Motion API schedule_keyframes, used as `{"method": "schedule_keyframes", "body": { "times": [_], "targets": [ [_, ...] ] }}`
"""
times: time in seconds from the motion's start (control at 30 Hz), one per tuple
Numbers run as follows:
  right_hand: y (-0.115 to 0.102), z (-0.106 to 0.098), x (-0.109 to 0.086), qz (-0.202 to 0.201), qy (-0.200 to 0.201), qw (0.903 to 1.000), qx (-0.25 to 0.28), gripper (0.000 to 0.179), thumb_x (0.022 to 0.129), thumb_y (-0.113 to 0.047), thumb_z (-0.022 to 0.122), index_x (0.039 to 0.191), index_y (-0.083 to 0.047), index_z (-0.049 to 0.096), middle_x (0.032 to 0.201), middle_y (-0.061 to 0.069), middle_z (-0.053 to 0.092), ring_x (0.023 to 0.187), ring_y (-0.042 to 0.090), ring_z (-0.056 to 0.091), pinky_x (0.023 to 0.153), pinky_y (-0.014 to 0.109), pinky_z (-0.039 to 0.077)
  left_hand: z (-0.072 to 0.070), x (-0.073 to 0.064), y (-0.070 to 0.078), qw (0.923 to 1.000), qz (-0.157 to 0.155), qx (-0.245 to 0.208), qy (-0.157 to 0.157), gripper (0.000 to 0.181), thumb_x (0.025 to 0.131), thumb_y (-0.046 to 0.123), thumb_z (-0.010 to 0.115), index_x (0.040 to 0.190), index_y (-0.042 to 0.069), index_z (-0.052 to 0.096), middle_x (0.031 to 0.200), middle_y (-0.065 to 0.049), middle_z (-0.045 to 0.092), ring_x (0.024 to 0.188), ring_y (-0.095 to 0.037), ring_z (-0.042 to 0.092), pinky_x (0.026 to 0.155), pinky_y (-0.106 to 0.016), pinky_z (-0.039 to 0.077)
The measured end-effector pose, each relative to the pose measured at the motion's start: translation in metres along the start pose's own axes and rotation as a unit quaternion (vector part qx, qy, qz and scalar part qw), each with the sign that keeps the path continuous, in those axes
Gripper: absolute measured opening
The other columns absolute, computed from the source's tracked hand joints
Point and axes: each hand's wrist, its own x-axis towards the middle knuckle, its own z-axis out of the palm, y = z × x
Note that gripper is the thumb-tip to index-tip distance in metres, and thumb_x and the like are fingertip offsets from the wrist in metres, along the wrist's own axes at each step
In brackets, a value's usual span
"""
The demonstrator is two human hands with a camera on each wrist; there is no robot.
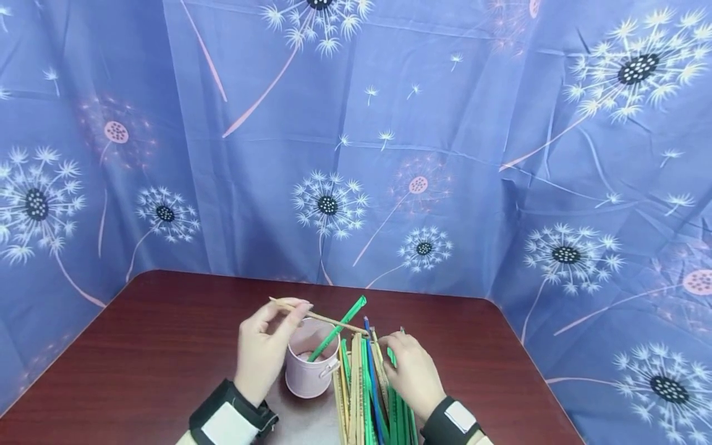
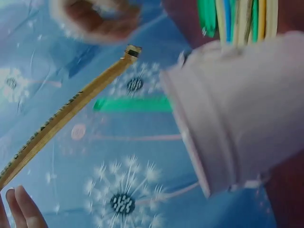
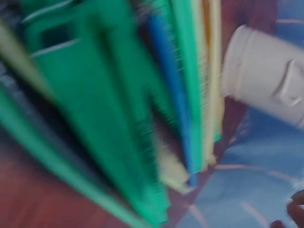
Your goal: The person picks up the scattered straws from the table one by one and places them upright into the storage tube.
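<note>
Tan stick (image 1: 322, 317) pinched by left fingers (image 1: 293, 318) near pink cup (image 1: 308, 378); right fingers (image 1: 397, 342) loose, empty.

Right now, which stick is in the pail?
The green stick leaning out of the pail; the left hand pinches a tan stick; other sticks are beside the pail.

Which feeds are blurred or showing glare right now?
Head view: bright and mostly sharp, with a greyish patch, likely glare, on the dark red tabletop below the pale pink cup; left wrist view: dimmer, right hand blurred, brown paper-wrapped stick clearer; right wrist view: blurriest, green-wrapped sticks smeared, much of their print too soft to read.
</note>
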Motion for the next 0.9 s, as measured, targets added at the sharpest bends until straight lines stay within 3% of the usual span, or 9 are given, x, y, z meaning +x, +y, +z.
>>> {"method": "schedule_keyframes", "body": {
  "times": [0.13, 0.23, 0.37, 0.6, 0.67, 0.8, 0.9],
  "targets": [
    [0.02, 0.006, -0.008, 0.113, -0.085, 0.9896, 0.029, 0.027, 0.08, -0.003, 0.072, 0.107, 0.001, 0.073, 0.1, 0.012, 0.07, 0.094, 0.033, 0.068, 0.076, 0.049, 0.059, -0.009, 0.011, 0.004, 0.9994, 0.02, -0.016, 0.023, 0.014, 0.089, 0.002, 0.07, 0.091, -0.01, 0.073, 0.088, 0.003, 0.074, 0.074, -0.009, 0.07, 0.068, -0.018, 0.058],
    [0.034, 0.012, -0.016, 0.163, -0.124, 0.978, 0.041, 0.029, 0.081, -0.005, 0.07, 0.108, 0.006, 0.072, 0.096, 0.014, 0.07, 0.087, 0.033, 0.068, 0.072, 0.049, 0.059, -0.014, 0.014, 0.003, 0.9992, 0.023, -0.013, 0.031, 0.014, 0.089, 0.002, 0.069, 0.092, -0.011, 0.072, 0.088, 0.006, 0.073, 0.075, -0.009, 0.07, 0.069, -0.018, 0.059],
    [0.048, 0.018, -0.028, 0.197, -0.157, 0.9668, 0.041, 0.031, 0.078, -0.007, 0.07, 0.105, 0.009, 0.072, 0.087, 0.013, 0.069, 0.073, 0.024, 0.061, 0.063, 0.045, 0.055, -0.018, 0.014, -0.006, 0.9991, 0.021, 0.003, 0.037, 0.014, 0.089, 0.003, 0.069, 0.09, -0.01, 0.072, 0.087, 0.007, 0.072, 0.075, -0.009, 0.069, 0.069, -0.018, 0.059],
    [0.059, 0.019, -0.036, 0.229, -0.186, 0.9526, 0.072, 0.029, 0.075, -0.004, 0.07, 0.099, 0.01, 0.07, 0.077, 0.01, 0.063, 0.066, 0.02, 0.052, 0.061, 0.04, 0.05, -0.017, 0.009, -0.027, 0.999, -0.004, 0.04, 0.018, 0.018, 0.09, 0.011, 0.07, 0.084, -0.007, 0.072, 0.089, -0.009, 0.074, 0.076, -0.009, 0.068, 0.067, -0.017, 0.058],
    [0.059, 0.019, -0.036, 0.246, -0.198, 0.9439, 0.097, 0.029, 0.076, -0.003, 0.068, 0.102, 0.012, 0.068, 0.077, 0.009, 0.061, 0.059, 0.018, 0.054, 0.056, 0.036, 0.051, -0.017, 0.007, -0.032, 0.9979, -0.012, 0.062, 0.012, 0.018, 0.09, 0.014, 0.07, 0.084, -0.003, 0.073, 0.09, -0.01, 0.075, 0.079, -0.007, 0.067, 0.068, -0.015, 0.056],
    [0.059, 0.021, -0.039, 0.27, -0.21, 0.9301, 0.134, 0.032, 0.078, 0.002, 0.065, 0.107, 0.015, 0.065, 0.077, 0.012, 0.064, 0.046, 0.016, 0.058, 0.043, 0.031, 0.054, -0.019, 0.003, -0.039, 0.9947, -0.031, 0.098, 0.0, 0.017, 0.091, 0.019, 0.07, 0.085, 0.003, 0.075, 0.091, -0.005, 0.077, 0.082, -0.004, 0.067, 0.068, -0.014, 0.055],
    [0.059, 0.022, -0.04, 0.272, -0.204, 0.9292, 0.145, 0.029, 0.077, 0.003, 0.064, 0.103, 0.014, 0.065, 0.075, 0.013, 0.065, 0.044, 0.016, 0.059, 0.041, 0.03, 0.055, -0.019, -0.001, -0.042, 0.9914, -0.04, 0.124, -0.013, 0.018, 0.091, 0.024, 0.07, 0.084, 0.007, 0.075, 0.091, 0.0, 0.077, 0.086, -0.004, 0.066, 0.07, -0.014, 0.054]
  ]
}}
